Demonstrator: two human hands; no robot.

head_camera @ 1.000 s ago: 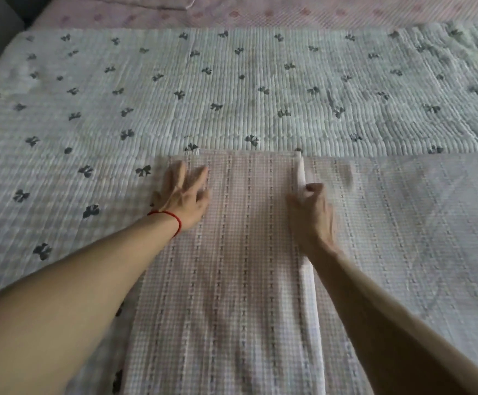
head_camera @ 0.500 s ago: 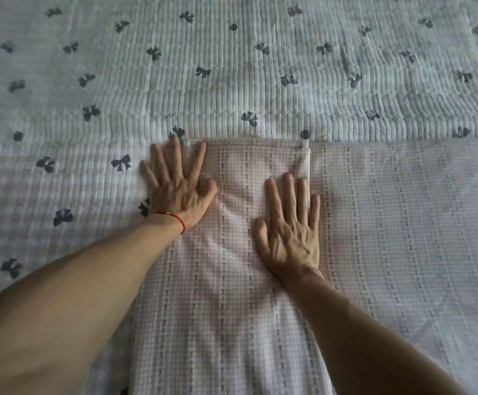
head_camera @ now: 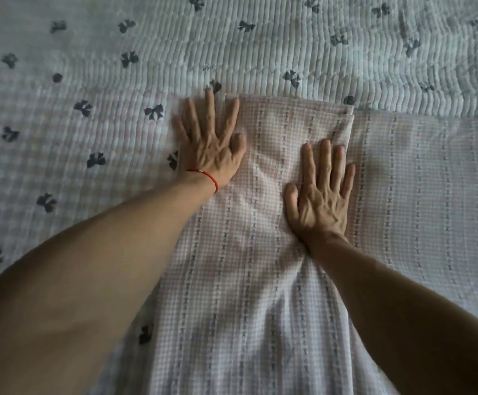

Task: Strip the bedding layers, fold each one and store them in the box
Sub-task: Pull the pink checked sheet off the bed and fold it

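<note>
Nearest to me, both bare forearms reach up from the bottom corners of the frame, their upper parts cut off by the lower edge. I see the right hand (head_camera: 322,195) lying palm down on the folded pink checked sheet (head_camera: 249,252), fingers straight and close together, thumb out to the side, holding nothing. Its fingertips stop just short of the folded panel's right edge, and the cloth bunches into soft creases below its wrist. A little farther, the left hand (head_camera: 210,143) also lies flat with its fingers spread apart; its heel and thumb press on the panel's left edge while the fingers reach past onto the quilt (head_camera: 89,89). A red string bracelet (head_camera: 206,176) circles that wrist.

The sheet lies on the bed, a darker folded panel in the middle over a paler single layer that stretches to the right and runs out of frame; its near end is cut off too. How many layers the panel has I cannot tell. Beyond its far edge the white ribbed quilt with dark bows (head_camera: 153,112) fills the rest of the view, and no box shows.

Against half a second ago, both hands keep almost the same flat pose; the right hand has slid slightly toward the right edge, and the view sits closer.
</note>
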